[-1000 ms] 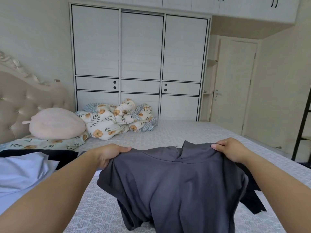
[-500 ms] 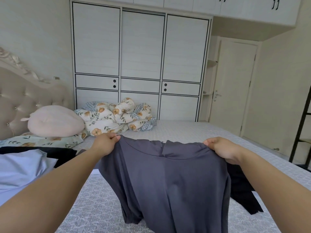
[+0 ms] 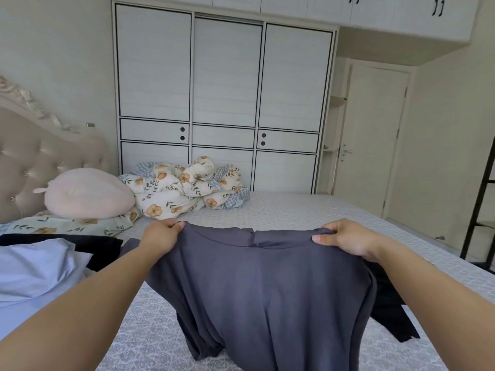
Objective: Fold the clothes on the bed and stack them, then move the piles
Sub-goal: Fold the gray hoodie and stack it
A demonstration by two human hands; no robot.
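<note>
2 hands (image 3: 160, 236) (image 3: 345, 238) on grey shirt's (image 3: 262, 290) top edge, above bed (image 3: 308, 212)

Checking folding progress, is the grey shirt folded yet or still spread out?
Spread out, not folded: the left hand and right hand hold the grey shirt up by its shoulders, body hanging open.

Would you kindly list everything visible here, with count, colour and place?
Shirt: one, dark grey, held up over the bed.
Black garment: one, right, on the bed behind the shirt.
Black garment: one, left.
Pale blue cloth: one, far left.
Pink cushion: one, by the headboard.
Floral duvet: one, cream and orange, bundled at the far side.
Bed: one, grey patterned cover.
Wardrobe: one, white, behind.
Door: one, cream, right.
Left hand, right hand: grip the shirt's shoulders.
</note>
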